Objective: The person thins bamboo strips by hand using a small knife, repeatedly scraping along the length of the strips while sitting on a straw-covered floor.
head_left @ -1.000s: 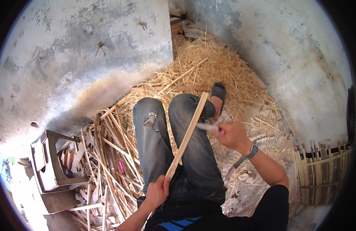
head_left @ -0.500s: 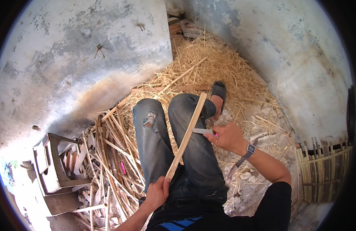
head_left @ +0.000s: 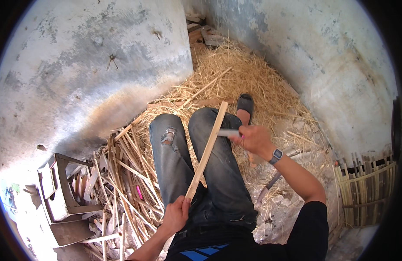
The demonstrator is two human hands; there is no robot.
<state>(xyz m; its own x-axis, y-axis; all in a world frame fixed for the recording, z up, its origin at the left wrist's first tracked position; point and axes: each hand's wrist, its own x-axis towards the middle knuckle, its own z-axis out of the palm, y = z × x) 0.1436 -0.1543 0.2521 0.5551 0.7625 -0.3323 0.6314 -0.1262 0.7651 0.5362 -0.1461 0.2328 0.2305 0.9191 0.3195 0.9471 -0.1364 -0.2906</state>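
Observation:
A flat, pale strip of bamboo or wood (head_left: 206, 152) slants up and away across my right thigh. Its near end is pinched in my left hand (head_left: 177, 214), thumb on top. My right hand (head_left: 255, 140) is closed round a knife, with a bit of pink showing at the grip. The knife's blade (head_left: 228, 132) points left and meets the strip's right edge near the far end; it is slightly blurred. Most of the knife's handle is hidden in my fingers.
Long split strips (head_left: 127, 182) lie heaped at my left, with a pink object (head_left: 139, 192) among them. Beside them stands a wooden frame (head_left: 64, 187). Straw shavings (head_left: 236, 65) cover the floor ahead, between two plastered walls. A slatted woven basket (head_left: 368, 191) stands at the right.
My right hand and the knife have moved forward along the strip toward its far end. The strip has tilted slightly left, while my left hand has hardly shifted.

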